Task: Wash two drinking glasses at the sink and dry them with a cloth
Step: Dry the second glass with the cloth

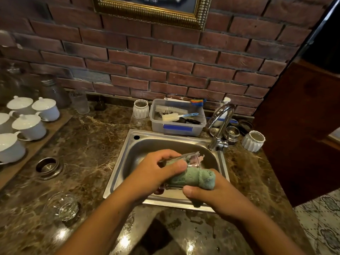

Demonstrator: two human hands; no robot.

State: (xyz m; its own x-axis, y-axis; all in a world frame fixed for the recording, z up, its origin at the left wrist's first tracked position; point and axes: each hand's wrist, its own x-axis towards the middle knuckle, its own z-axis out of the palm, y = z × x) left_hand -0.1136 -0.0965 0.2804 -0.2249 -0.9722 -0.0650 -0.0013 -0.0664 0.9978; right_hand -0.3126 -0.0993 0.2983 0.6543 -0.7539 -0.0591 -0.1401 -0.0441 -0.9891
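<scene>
Over the steel sink (127,157), my left hand (156,172) grips a clear drinking glass (191,159) lying on its side, its mouth pointing right. My right hand (211,194) holds a green cloth (196,178) bunched up and pushed into the glass's mouth. A second clear glass (62,207) stands on the marble counter at the lower left. The chrome tap (219,124) stands at the sink's back right; no water is seen running.
A plastic tub (176,128) with brushes sits behind the sink. White ribbed cups (253,140) (140,108) flank it. Several lidded white cups (29,126) stand on a wooden board at the left. A metal ring (48,167) is set into the counter. A dark wood panel (303,126) rises at the right.
</scene>
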